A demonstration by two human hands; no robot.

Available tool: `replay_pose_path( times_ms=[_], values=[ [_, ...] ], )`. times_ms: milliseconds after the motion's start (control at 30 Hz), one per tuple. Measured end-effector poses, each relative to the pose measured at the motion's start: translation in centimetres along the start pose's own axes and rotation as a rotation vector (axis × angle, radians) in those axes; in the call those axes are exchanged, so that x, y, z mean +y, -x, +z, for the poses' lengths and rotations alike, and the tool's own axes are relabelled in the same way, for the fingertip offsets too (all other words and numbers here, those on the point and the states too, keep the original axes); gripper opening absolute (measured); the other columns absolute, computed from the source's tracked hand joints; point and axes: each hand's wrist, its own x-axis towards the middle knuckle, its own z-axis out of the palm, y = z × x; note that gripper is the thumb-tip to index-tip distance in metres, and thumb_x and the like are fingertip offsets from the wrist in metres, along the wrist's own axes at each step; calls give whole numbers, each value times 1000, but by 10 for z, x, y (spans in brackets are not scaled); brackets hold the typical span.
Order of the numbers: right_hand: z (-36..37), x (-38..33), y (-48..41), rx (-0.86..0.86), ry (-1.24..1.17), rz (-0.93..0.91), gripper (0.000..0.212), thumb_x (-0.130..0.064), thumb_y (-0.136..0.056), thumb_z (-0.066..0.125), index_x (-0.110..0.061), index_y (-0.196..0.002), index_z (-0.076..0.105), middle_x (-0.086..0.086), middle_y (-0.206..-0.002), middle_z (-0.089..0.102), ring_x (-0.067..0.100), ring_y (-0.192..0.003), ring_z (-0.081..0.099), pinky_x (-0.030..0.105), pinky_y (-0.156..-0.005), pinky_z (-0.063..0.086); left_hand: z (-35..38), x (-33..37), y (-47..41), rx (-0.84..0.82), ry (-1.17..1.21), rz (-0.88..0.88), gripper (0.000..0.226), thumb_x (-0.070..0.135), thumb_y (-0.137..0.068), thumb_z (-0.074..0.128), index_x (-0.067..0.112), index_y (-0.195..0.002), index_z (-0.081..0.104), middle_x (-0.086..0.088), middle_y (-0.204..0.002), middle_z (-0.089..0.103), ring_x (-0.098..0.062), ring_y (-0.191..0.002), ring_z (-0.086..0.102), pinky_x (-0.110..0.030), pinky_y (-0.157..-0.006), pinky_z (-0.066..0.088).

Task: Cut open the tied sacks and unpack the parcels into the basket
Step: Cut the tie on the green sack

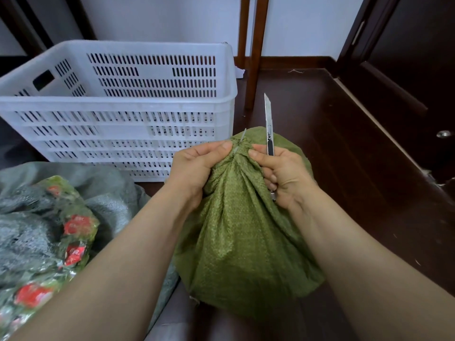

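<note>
Green woven sack [236,230] neck pinched by left hand [197,166]; right hand [283,173] grips utility knife [268,124]; nearby red labels [80,225] too blurred to read.

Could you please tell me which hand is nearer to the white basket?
Left. The left hand grips the sack beside the basket; the right hand, holding the knife, is farther right.
</note>
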Motion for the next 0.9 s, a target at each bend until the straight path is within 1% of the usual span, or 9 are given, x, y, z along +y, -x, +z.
replay_pose_path(
  times_ms=[133, 267, 333, 433, 500, 567, 667, 767, 900],
  values=[
    [-1, -7, -1, 31, 39, -31, 10, 2, -84, 64, -6, -83, 58, -5, -34, 38, 2, -24, 24, 12, -26, 18, 6, -2, 4, -87, -219, 105, 22, 3, -79, 72, 8, -100, 67, -3, -85, 74, -14, -74, 68, -27, -72, 59],
    [-1, -11, 3, 53, 104, -23, 11, 4, -85, 62, -4, -80, 58, -3, -37, 39, 2, -24, 25, 12, -26, 17, 8, -7, 6, -112, -475, 184, 31, 4, -78, 74, 23, -97, 58, 0, -87, 67, -15, -77, 64, -34, -79, 56],
    [-1, -14, 7, 39, 148, -11, 14, 1, -84, 63, -4, -75, 55, 0, -41, 37, 3, -24, 23, 12, -28, 16, 9, -10, 5, -89, -489, 202, 32, 2, -78, 74, 21, -96, 56, -3, -89, 67, -17, -80, 64, -38, -82, 56],
    [0, -20, 13, 31, 292, -53, 21, -10, -76, 76, -9, -67, 57, -3, -43, 34, 4, -27, 23, 13, -29, 17, 8, -13, 3, -22, -452, 204, 43, 7, -71, 81, 24, -100, 54, -9, -93, 69, -23, -88, 67, -44, -87, 55],
    [0, -20, 13, 81, 307, -67, 17, -8, -72, 79, -10, -74, 63, -5, -40, 38, 2, -28, 25, 14, -29, 20, 9, -14, 5, -39, -488, 243, 47, 9, -70, 82, 28, -101, 52, -12, -86, 70, -26, -78, 67, -43, -79, 57],
    [0, -18, 11, 124, 208, -49, 17, -3, -73, 78, -7, -81, 63, -3, -39, 42, 2, -26, 27, 14, -28, 21, 7, -17, 5, -37, -493, 272, 44, 20, -65, 86, 29, -99, 59, -14, -91, 72, -30, -84, 69, -46, -80, 56],
    [0, -16, 10, 114, 62, -16, 13, 2, -78, 72, -4, -82, 60, -4, -34, 40, 2, -24, 25, 14, -26, 18, 6, -21, 10, -40, -419, 300, 48, 29, -63, 81, 19, -108, 69, -1, -101, 73, -15, -98, 69, -40, -92, 53],
    [1, -16, 7, 86, -13, 0, 10, 2, -82, 67, -3, -85, 59, -6, -31, 35, 1, -22, 24, 14, -25, 17, 10, -22, 16, -56, -522, 348, 50, 43, -70, 75, 23, -115, 69, 11, -103, 73, -2, -100, 66, -29, -95, 50],
    [-4, -13, 6, 52, -16, 60, 11, 0, -82, 66, -3, -90, 59, -5, -36, 35, 2, -23, 24, 14, -24, 17, 13, -26, 13, -22, -644, 367, 50, 49, -69, 75, 26, -113, 70, 12, -102, 73, -3, -97, 67, -33, -92, 52]
  ],
)
